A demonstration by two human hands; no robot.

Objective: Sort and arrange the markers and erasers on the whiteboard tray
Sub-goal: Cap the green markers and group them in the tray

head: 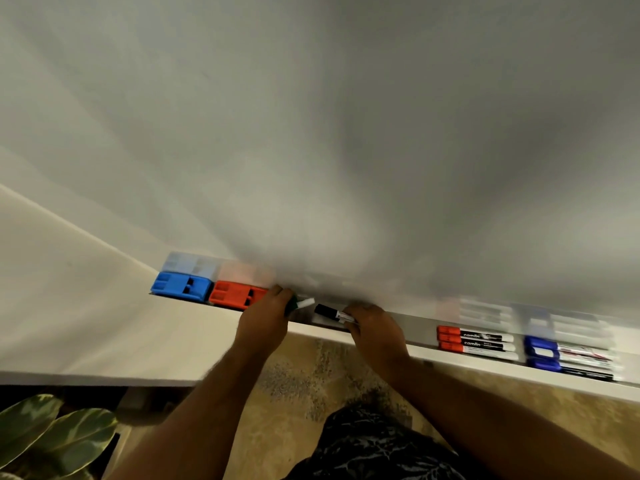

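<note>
On the whiteboard tray (419, 323), a blue eraser (181, 285) and a red eraser (237, 295) sit side by side at the left end. My left hand (266, 323) grips a green-capped marker (298, 304) just right of the red eraser. My right hand (375, 332) pinches a black-capped marker (330, 312), its cap pointing left. Three red-capped markers (474, 342) lie stacked in a group farther right. Beside them lies a group of blue-capped markers (568, 362).
The whiteboard (346, 133) fills the upper view and mirrors the tray's items. A cream wall (69, 306) runs off to the left. Plant leaves (52, 431) show at the bottom left. Patterned floor lies below the tray.
</note>
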